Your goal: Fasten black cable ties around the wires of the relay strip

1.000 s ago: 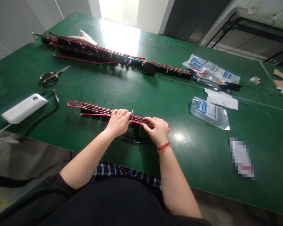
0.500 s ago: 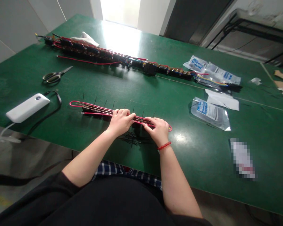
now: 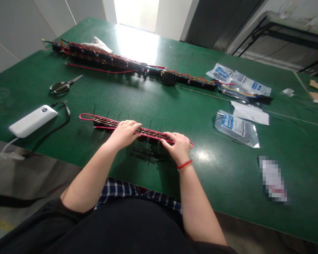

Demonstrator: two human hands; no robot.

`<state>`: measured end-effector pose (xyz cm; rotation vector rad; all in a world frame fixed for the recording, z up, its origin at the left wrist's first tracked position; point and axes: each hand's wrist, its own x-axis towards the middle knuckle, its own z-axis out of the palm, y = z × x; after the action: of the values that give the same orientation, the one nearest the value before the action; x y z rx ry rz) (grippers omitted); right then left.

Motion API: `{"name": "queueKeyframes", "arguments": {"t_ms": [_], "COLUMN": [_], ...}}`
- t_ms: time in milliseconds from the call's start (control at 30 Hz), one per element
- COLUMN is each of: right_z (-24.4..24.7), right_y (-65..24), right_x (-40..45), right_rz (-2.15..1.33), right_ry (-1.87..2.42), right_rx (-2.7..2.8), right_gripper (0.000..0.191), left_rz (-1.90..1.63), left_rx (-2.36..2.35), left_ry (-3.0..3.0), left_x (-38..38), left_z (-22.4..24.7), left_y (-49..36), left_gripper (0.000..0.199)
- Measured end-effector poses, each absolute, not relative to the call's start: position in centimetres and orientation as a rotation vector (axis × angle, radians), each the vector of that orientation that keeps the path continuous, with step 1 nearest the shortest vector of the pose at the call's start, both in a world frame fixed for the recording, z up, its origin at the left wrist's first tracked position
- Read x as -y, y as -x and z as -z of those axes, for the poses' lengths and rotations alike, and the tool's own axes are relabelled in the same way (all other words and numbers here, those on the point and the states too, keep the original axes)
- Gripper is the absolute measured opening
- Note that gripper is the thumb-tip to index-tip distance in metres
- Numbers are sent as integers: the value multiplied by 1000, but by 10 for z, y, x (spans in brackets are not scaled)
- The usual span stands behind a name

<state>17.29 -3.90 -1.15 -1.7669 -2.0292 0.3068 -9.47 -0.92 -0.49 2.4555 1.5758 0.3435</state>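
Near L: white plastic box [image 3: 33, 121], smooth, rounded. Beyond: pointed metal scissors [image 3: 69, 83]. Near ctr, on glossy green table [image 3: 190, 109]: long, thin wire bundle [image 3: 151, 133], red-edged, approx. straight. L hand [image 3: 124, 134] grips it just L of middle; R hand [image 3: 179, 145] grips nr R end. Farther R: crinkly clear bag [image 3: 237, 129].

We see a long, slim wired strip [image 3: 149, 132] lying on the table [image 3: 127, 91], slightly aslant, its left end farther from us than its right. Its body is black, with red cable running lengthwise along its top. At the left end the cable bends into a rounded red loop [image 3: 82, 115] reaching past the body; just below it we see a cable end with a small metal tip [image 3: 94, 127]. Thin black ties [image 3: 150, 125] stand up in a spaced row along the far side.
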Motion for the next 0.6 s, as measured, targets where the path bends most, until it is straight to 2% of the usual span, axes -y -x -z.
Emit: {"name": "queueKeyframes", "arguments": {"t_ms": [233,600], "right_z": [13,13], "right_y": [-174,-177], "right_x": [38,38], "right_rz": [-305,-336], "right_ry": [1766,1742], "right_rx": [2048,2042], "right_gripper": [30,28], "left_rz": [-246,-236], "left_rx": [-1514,-1334], "left_ry": [-2469,-2462], "left_x": [-4,-12], "left_z": [-3,-8], "left_y": [98,110], "left_gripper": [22,31]}}
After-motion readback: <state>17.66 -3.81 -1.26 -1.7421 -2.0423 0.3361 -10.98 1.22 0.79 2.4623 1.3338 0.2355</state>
